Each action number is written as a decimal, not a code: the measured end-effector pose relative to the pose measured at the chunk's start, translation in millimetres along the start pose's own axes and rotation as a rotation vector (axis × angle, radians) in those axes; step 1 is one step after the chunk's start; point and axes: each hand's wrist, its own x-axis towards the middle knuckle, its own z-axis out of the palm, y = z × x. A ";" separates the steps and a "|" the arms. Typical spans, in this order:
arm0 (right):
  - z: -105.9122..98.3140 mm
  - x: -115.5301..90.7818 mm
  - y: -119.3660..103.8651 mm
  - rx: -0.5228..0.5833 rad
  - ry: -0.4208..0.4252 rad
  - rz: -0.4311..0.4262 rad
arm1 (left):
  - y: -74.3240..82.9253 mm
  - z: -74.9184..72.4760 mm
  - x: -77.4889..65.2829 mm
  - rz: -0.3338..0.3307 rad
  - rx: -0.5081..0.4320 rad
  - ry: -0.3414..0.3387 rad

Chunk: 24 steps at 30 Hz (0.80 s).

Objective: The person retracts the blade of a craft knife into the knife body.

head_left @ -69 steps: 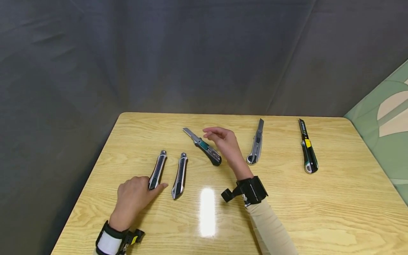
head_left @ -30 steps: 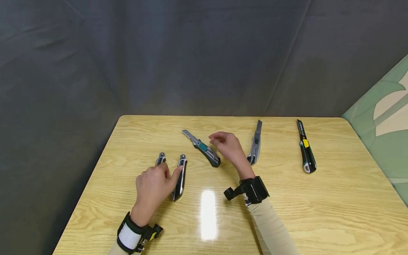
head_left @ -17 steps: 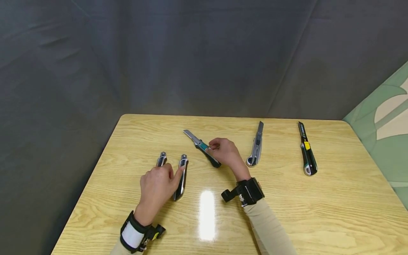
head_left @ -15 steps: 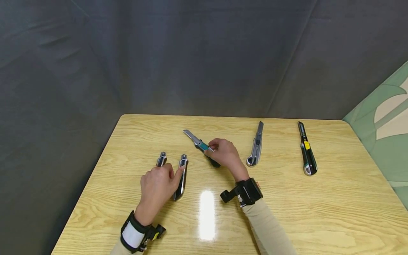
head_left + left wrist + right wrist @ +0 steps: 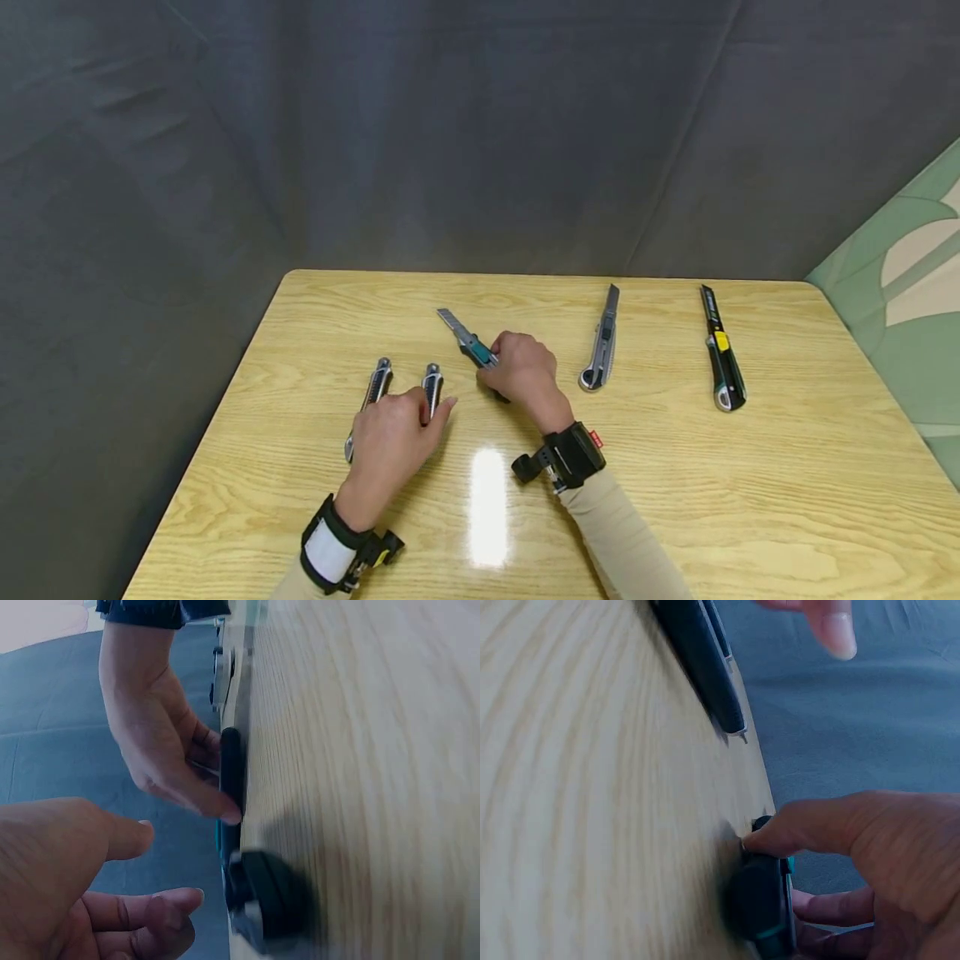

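My right hand [image 5: 521,371] grips a utility knife [image 5: 480,352] with a teal slider between thumb and fingers. Its blade end points to the far left. In the right wrist view the thumb presses the side of its dark handle [image 5: 757,900]. My left hand [image 5: 393,437] is over a silver-and-black utility knife [image 5: 432,382], hiding its lower part. In the left wrist view, the thumb and fingers [image 5: 127,836] are apart, with nothing between them. A matching utility knife [image 5: 377,383] lies just to the left, partly covered by that hand.
A grey utility knife [image 5: 602,342] lies right of my right hand. Farther right is a black utility knife [image 5: 723,358] with a yellow slider. The wooden table [image 5: 750,500] ends at a dark cloth [image 5: 480,133] behind, and a green patterned panel [image 5: 915,275] stands at the right.
My right hand has come down onto the teal-slider knife, taken hold of it, and shifted it slightly toward me. My left hand has moved right, from the left knife to over the second one.
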 end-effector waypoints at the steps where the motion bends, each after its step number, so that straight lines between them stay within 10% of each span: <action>1: -0.9 -1.1 1.0 0.023 -0.003 -0.007 | 2.3 1.2 -0.3 0.010 -0.009 0.000; 13: -26.9 -13.5 2.7 0.284 0.024 -0.034 | 29.0 17.7 3.8 0.057 -0.117 -0.052; 24: -49.3 -23.7 -12.5 0.416 0.057 0.036 | 43.8 20.3 10.6 0.090 -0.199 0.057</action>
